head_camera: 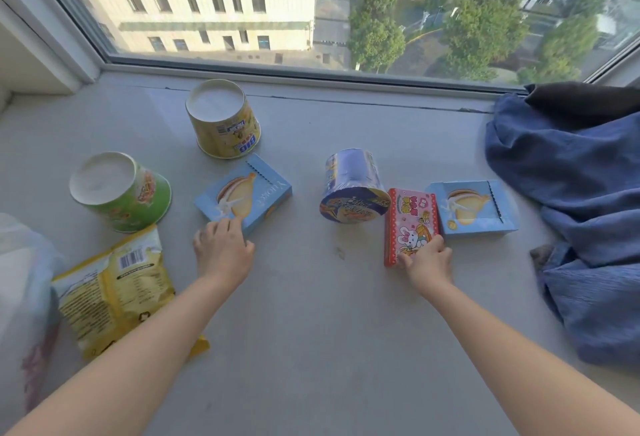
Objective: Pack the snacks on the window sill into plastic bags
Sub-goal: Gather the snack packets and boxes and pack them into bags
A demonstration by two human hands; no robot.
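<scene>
Two bare forearms came up from the near edge of the view, and each ended in a hand at work on a box. The left hand (221,248) was curled loosely, its fingertips (232,221) touching the near corner of a blue cake box (244,195); it had not closed on it. The right hand (427,260) pinched the near end of a pink rabbit box (410,224), fingers folded over its lower edge.

Outward from the right hand, a second blue box (472,208) lay touching the pink one, and a blue-wrapped cup (353,186) lay on its side just left of it. Beyond the left hand stood a yellow tub (225,124) and a green tub (121,193), both upside down, with a yellow snack bag (114,290) near the forearm. A pale plastic bag (20,297) sat at the far left, its mouth not visible. A blue cloth (571,210) was heaped at the right of the window sill (311,331).

The risks looked small but real: lifting the pink box could nudge the tipped cup and set it rolling, and a fingertip-only hold on the blue box could let it slip. With both hands full, nothing would hold the bag open.
</scene>
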